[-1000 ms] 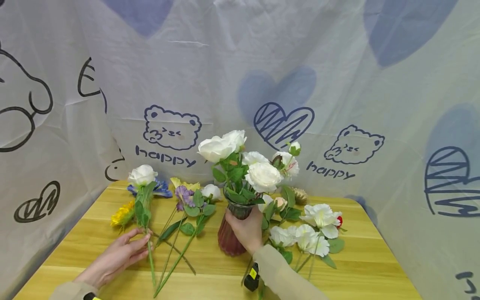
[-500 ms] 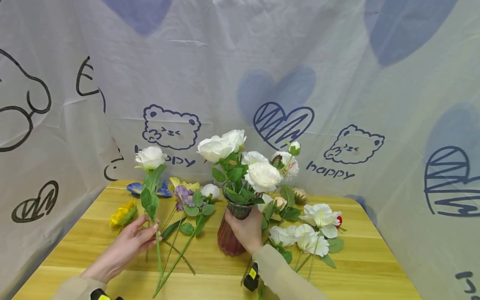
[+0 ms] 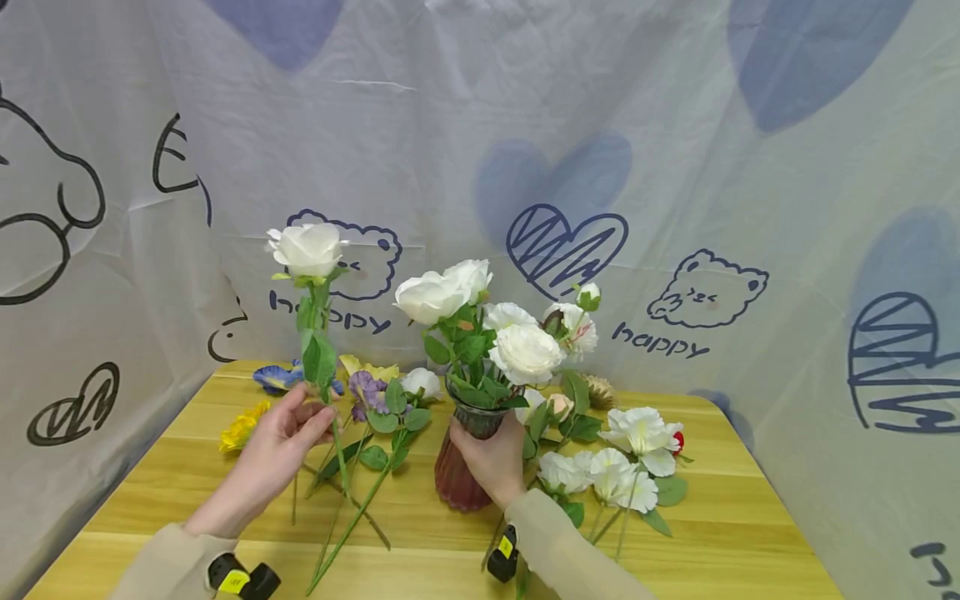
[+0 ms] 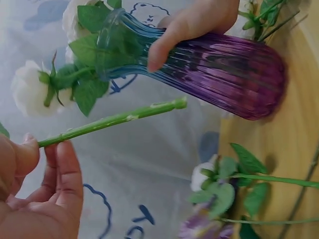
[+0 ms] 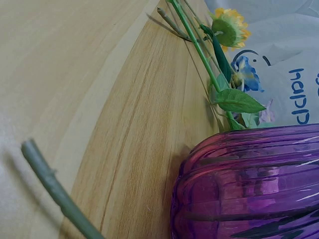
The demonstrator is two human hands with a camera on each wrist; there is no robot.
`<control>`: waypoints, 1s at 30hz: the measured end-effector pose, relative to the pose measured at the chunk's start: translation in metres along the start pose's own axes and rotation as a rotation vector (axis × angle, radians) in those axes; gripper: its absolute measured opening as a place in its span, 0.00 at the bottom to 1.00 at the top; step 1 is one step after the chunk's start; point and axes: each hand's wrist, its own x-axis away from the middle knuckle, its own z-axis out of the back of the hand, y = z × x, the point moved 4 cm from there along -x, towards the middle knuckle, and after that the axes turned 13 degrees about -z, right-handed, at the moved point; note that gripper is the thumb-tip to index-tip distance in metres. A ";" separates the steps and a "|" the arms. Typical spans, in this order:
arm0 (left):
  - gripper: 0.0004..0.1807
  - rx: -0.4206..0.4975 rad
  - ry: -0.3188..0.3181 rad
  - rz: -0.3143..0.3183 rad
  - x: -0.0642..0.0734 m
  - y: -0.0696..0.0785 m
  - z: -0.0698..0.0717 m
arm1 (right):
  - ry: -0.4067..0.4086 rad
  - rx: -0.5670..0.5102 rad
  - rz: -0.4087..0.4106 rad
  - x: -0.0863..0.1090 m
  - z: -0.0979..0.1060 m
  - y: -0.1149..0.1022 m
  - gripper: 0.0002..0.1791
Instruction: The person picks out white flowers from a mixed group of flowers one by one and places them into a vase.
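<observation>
My left hand [image 3: 283, 437] pinches the green stem of a white rose [image 3: 306, 250] between thumb and fingers. The rose is held upright above the left part of the table, its bloom higher than the bouquet. In the left wrist view the bare cut end of the stem [image 4: 119, 118] points toward the vase, apart from it. Around the neck of the ribbed glass vase [image 3: 457, 482], my right hand [image 3: 491, 458] keeps its grip. The vase is bluish at the neck and purple-red below. Several white flowers [image 3: 527, 354] with green leaves stand in it.
Left of the vase lie a sunflower [image 3: 244, 427], a blue flower [image 3: 277, 377], a purple flower [image 3: 369, 393] and a white bud [image 3: 422, 382]. More white flowers [image 3: 622, 479] lie to its right on the wooden table [image 3: 712, 550]. A printed cloth [image 3: 450, 167] hangs behind.
My left hand has raised the white rose from low over the table and shifted it slightly right. The right hand and the vase have stayed in place.
</observation>
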 end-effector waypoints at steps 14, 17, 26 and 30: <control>0.13 -0.060 0.068 -0.292 -0.038 0.053 -0.030 | 0.001 0.028 -0.012 0.000 0.000 0.000 0.32; 0.13 -0.072 0.069 -0.290 -0.045 0.062 -0.038 | -0.001 0.024 -0.013 0.000 0.000 0.001 0.32; 0.15 -0.060 0.096 -0.355 -0.064 0.078 -0.058 | 0.005 0.017 0.012 0.000 0.000 0.000 0.31; 0.15 -0.004 0.110 -0.377 -0.071 0.081 -0.063 | 0.014 0.022 0.018 0.000 -0.001 0.001 0.31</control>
